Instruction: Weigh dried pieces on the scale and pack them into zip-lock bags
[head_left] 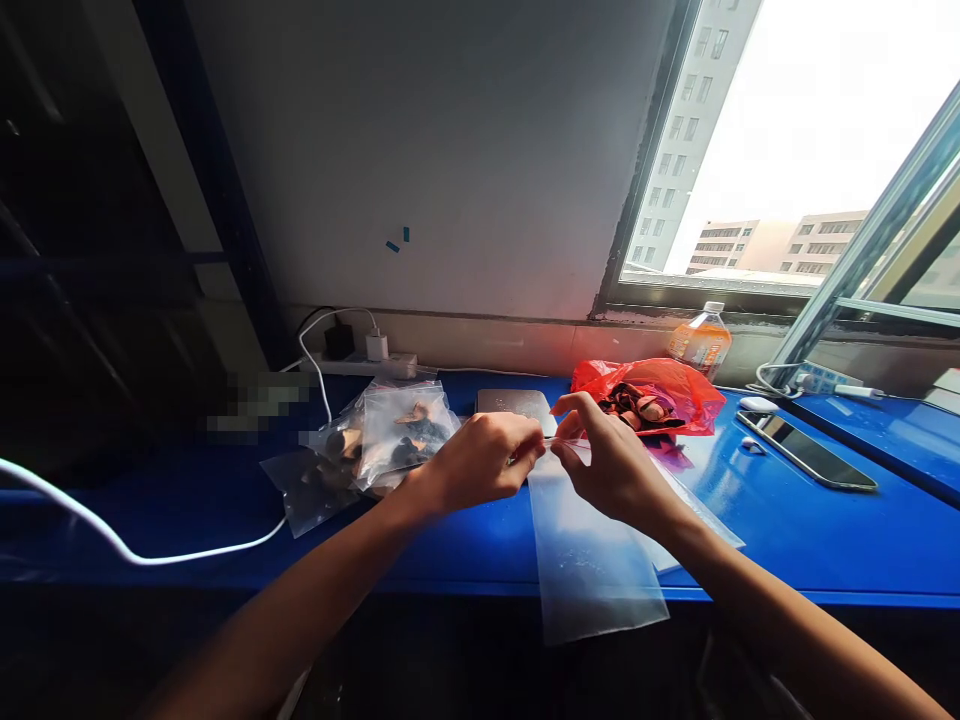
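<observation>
My left hand pinched the clear bag by its top edge; couldn't tell whether my right hand gripped. Judged light, limp, slippery: best held there.

Clear bag below the fingers: thin plastic film, smooth, semi-matt, translucent. Filled bags left of the fingers: clear plastic, glossy, creased. Red bag right of the fingers: thin plastic, glossy, crinkled; dried pieces inside it, rough, matt. Bench beneath the fingers: smooth, glossy. Phone farther right of the fingers: smooth, glossy face. Wall beyond the fingers: matt.
</observation>
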